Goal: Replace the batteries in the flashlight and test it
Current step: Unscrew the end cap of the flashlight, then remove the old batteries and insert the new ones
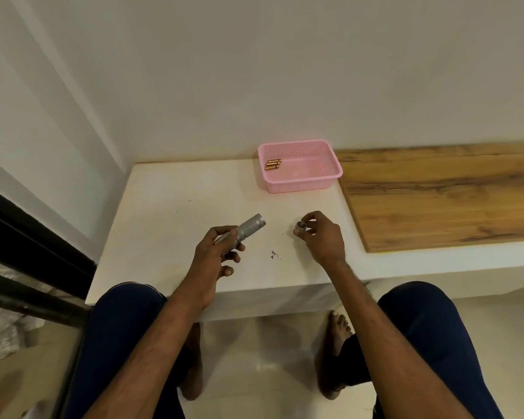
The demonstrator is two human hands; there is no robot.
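My left hand [215, 255] grips a silver flashlight body [250, 226] with a knurled surface, its open end pointing up and to the right above the white table [170, 207]. My right hand [324, 237] pinches the small round flashlight cap [300, 227] between thumb and fingers, a little to the right of the body and apart from it. Copper-coloured batteries [273, 164] lie together in the left part of a pink plastic basket [309, 184] at the back of the table.
A wooden board [442, 195] covers the ledge to the right of the basket. Small dark specks [273, 254] lie on the table between my hands. The wall rises just behind the basket. My knees and bare feet are below the table's front edge.
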